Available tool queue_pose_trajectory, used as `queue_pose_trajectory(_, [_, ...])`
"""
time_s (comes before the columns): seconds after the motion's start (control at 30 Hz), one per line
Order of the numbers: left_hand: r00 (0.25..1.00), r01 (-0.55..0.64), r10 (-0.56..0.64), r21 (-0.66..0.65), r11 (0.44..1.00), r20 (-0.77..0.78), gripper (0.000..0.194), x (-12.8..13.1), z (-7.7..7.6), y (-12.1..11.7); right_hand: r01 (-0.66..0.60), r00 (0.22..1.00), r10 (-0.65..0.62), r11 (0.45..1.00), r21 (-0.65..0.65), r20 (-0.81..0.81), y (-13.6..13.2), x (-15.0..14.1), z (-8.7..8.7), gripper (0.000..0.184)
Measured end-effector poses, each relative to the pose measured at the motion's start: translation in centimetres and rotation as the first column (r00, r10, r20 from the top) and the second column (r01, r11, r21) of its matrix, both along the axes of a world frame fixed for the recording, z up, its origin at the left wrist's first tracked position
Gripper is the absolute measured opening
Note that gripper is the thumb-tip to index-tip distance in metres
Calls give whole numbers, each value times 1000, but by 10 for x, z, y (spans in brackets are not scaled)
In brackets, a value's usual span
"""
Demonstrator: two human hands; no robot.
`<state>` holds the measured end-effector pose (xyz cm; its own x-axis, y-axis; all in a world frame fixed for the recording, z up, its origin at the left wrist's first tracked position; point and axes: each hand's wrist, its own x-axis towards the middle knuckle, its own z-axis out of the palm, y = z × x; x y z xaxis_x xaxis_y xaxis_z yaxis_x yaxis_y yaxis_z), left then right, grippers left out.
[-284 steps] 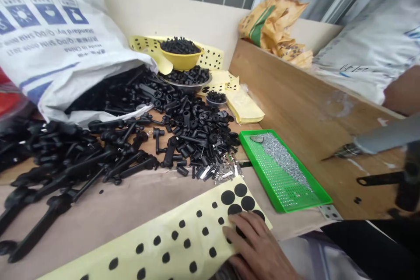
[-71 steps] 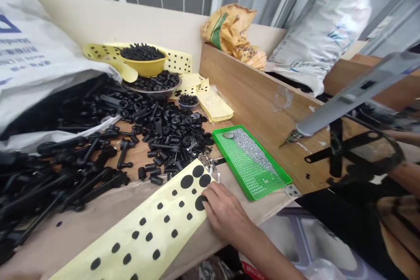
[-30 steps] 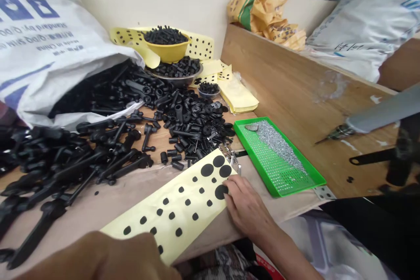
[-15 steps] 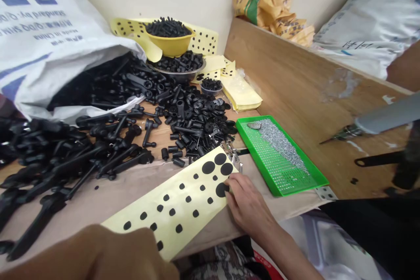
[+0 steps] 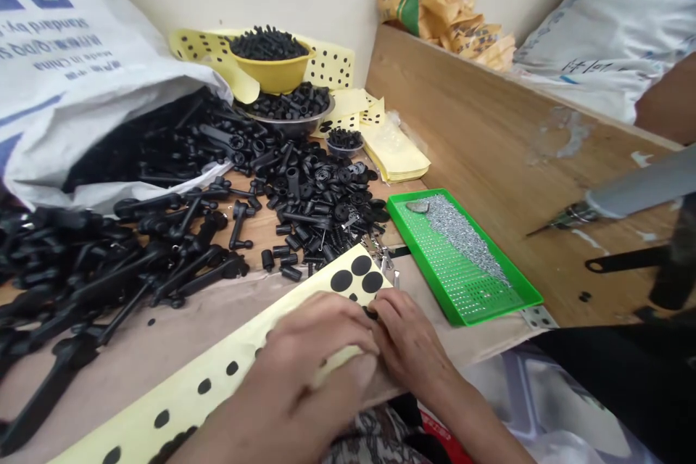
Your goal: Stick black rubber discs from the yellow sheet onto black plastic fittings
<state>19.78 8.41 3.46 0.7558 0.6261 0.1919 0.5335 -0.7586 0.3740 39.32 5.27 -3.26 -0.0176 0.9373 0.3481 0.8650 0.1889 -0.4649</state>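
Observation:
A long yellow backing sheet (image 5: 293, 301) carries black round stickers, small ones along its length and larger ones such as the black sticker (image 5: 341, 280) at its far end. My right hand (image 5: 410, 341) pinches the sheet's right edge beside the large stickers. My left hand (image 5: 309, 370) lies over the sheet, slightly blurred. Its fingers are curled, their tips meeting the right fingertips at a dark patch; what they pinch, if anything, is hidden. Several small metal clips (image 5: 385, 254) lie just beyond the sheet's end.
Black plastic parts (image 5: 304, 188) lie heaped ahead and left, spilling from a white sack (image 5: 125, 87). A yellow bowl (image 5: 275, 74) stands behind. The green tray (image 5: 429, 261) on the right holds small metal pieces. A grey screwdriver-like tool (image 5: 614, 203) juts in from the right.
My left hand has moved up and right from the lower left to meet my right hand, now covering several small stickers. More of the sheet's near end shows. My right hand stays at the edge.

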Motion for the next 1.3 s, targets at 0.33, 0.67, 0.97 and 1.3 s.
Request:
queue_pose_trajectory(0.33, [951, 161, -141, 51, 986, -276, 16, 42, -37, 29, 12, 987, -17, 1000, -29, -158, -1, 7, 1, 18])
queue_pose_trajectory(0.67, [953, 179, -131, 158, 971, -275, 22, 42, -46, 29, 10, 1000, -11, 998, -54, -20, 8, 3, 0, 17])
queue_pose_trajectory(0.97, [948, 194, -135, 187, 963, -289, 22, 39, -51, 27, 36, 999, -33, 996, -77, 43, 10, 2, 0, 17])
queue_pose_trajectory(1.3, [936, 223, -149, 208, 952, -319, 22, 38, -52, 25, 20, 998, -16, 998, -66, 58, 13, 2, 5, 17])
